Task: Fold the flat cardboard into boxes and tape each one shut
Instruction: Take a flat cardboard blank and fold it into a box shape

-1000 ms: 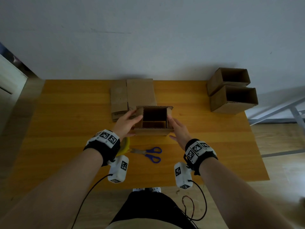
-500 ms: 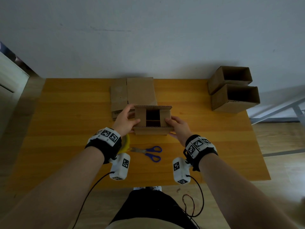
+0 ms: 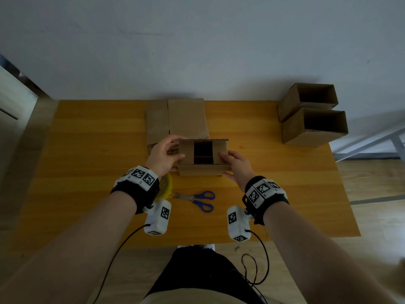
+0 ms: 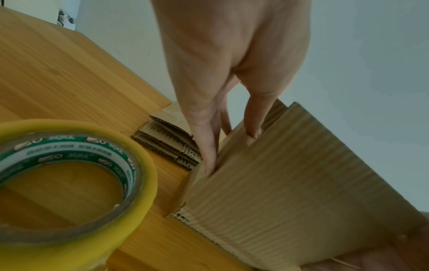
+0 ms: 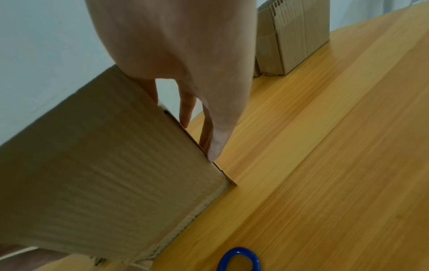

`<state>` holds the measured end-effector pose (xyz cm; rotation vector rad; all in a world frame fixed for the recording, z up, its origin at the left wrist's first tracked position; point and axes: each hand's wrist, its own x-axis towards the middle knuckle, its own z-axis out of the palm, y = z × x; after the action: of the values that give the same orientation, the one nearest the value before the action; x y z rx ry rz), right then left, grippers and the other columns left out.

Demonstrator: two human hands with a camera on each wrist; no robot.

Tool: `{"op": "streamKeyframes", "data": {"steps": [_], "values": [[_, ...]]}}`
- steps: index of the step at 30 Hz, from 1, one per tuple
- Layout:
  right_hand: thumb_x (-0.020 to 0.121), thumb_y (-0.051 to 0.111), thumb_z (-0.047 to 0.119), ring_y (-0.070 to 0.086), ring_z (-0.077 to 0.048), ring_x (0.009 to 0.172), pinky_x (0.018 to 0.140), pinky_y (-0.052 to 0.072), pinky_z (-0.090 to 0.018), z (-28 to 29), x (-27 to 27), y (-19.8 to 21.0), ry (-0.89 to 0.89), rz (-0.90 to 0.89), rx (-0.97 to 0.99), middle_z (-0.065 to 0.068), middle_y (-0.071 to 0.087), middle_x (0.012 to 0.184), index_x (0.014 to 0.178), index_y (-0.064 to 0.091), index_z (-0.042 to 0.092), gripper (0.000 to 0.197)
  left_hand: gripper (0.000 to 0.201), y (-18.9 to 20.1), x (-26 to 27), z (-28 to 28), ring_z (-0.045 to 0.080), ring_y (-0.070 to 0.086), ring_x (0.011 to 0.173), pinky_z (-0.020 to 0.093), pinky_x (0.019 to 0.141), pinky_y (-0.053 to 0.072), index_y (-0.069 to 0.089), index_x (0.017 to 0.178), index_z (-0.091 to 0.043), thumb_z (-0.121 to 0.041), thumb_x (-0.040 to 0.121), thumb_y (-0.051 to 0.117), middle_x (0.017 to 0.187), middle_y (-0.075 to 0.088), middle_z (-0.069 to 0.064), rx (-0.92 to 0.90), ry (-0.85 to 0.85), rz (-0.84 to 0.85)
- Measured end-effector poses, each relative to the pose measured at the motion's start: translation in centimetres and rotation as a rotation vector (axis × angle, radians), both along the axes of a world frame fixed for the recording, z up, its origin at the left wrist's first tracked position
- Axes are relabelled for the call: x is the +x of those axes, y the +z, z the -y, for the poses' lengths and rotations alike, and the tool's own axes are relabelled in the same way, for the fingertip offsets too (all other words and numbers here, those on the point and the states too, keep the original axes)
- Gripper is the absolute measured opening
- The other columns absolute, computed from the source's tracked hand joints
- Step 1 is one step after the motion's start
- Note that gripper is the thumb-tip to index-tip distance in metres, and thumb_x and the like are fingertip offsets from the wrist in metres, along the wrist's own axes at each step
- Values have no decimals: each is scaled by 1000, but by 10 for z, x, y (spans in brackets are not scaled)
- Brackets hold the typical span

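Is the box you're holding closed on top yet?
Half shut: the box has two side flaps folded in, but a dark gap shows between them.

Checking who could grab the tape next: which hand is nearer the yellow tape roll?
Left. The left hand holds the box on its left side, next to the tape roll; the right hand holds the opposite side, farther off.
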<state>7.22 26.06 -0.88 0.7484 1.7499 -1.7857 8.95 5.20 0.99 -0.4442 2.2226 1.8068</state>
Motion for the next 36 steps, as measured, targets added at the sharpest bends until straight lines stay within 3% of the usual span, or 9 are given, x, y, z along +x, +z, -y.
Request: {"op": "streamKeyframes", "data": {"steps": [7,11,14,16,20,24,26,29,36], "values": [[94,58,28,53,-25,113,91,45,-37,1,0,1,12,4,46,-5,56,117,130,52,18,38,35,-7,0,1,17,60,101,28,56,56,64,93,-34,0,87,60,121,59,-4,-45,-12,-80],[95,57,24,51,-23,107,84,44,-34,2,-1,3,-11,-2,33,-3,54,109,128,52,16,35,32,-8,-1,3,17,60,100,33,69,56,67,93,-33,-5,94,50,115,61,-4,27,1,-4],[95,56,24,50,-23,106,83,43,-34,2,-3,4,-15,4,39,-4,53,111,130,52,15,36,16,-6,-2,6,16,53,110,39,80,54,66,105,-27,-26,94,54,108,59,-12,108,-44,100],[96,55,23,50,-24,106,83,43,-34,3,-3,4,-16,1,35,-4,52,111,131,51,14,36,26,-6,-2,10,14,51,115,43,84,54,61,110,-28,-36,86,61,116,56,-13,79,-135,98],[99,50,24,51,-22,105,86,46,-34,3,-3,5,-4,-43,75,-5,54,114,131,51,14,33,43,-8,-4,14,13,49,118,38,80,57,59,111,-32,-34,71,75,128,51,-8,21,-193,76],[101,41,35,47,-23,126,106,40,-40,1,0,2,55,-200,249,-6,51,137,138,46,11,45,32,-5,-7,10,12,57,101,36,71,59,63,105,-20,-34,78,71,113,60,-2,-143,-173,-77],[101,38,38,44,-22,130,107,37,-34,0,3,5,93,-288,336,-5,48,141,141,43,13,47,26,-6,-9,7,12,58,95,40,74,57,65,100,-15,-31,81,69,104,62,-3,-243,-191,-162],[101,36,39,31,-17,139,113,28,-33,-1,10,13,244,-454,507,0,35,151,146,35,19,49,21,-10,-13,2,11,58,89,41,78,55,67,98,-12,-27,83,68,96,61,-8,-305,-200,-189],[101,37,36,3,-11,147,118,-1,-27,14,26,12,898,-893,903,2,9,159,151,15,17,58,13,-16,-14,1,16,60,92,44,77,55,67,94,-16,-23,83,69,95,63,-5,-329,-179,-208]]}}
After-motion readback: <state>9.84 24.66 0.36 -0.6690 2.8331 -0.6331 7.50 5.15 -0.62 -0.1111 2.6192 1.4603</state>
